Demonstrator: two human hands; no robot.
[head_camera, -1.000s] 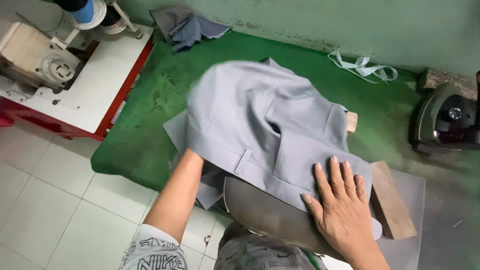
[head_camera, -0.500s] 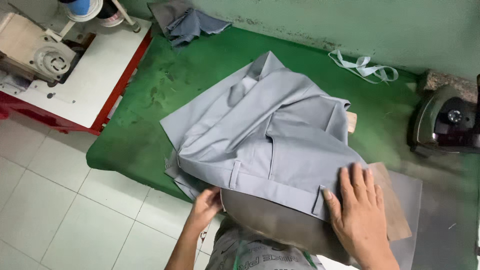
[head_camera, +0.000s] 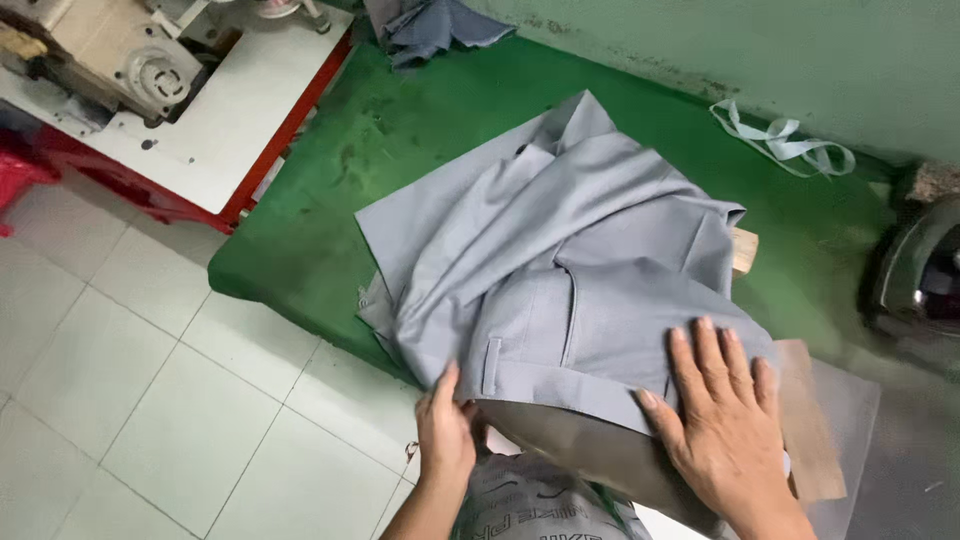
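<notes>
Garment: grey trousers (head_camera: 560, 270), heaped in loose folds on the green table (head_camera: 330, 230); waistband end with a belt loop toward the wearer, the rest running up and away toward the far wall.
Support under near end: dark padded pressing board (head_camera: 590, 450) poking out below the waistband, over the table's near edge.
Left hand (head_camera: 445, 440): at the near left corner of the waistband; fingers curled closed on the fabric edge, thumb side up, pinching the cloth.
Right hand (head_camera: 725, 420): flat on the trousers at the near right; fingers spread wide and straight, pressing down, gripping nothing.
Key relation: both hands on the near edge of the garment, left at one end of the waistband, right at the other; long axis of the cloth runs away from the hands, so the bulk lies beyond the fingertips, slightly nearer the right hand.
Wooden block (head_camera: 805, 420): just beside the right hand, partly under the cloth edge.
Sewing machine (head_camera: 100, 60): far left on a white top with red edge, well apart.
Spare grey cloth (head_camera: 440, 25): top of the table, apart from the trousers.
Pale ribbon (head_camera: 785, 140): by the wall, right.
Iron (head_camera: 920, 275): far right edge, dark, partly cut off.
</notes>
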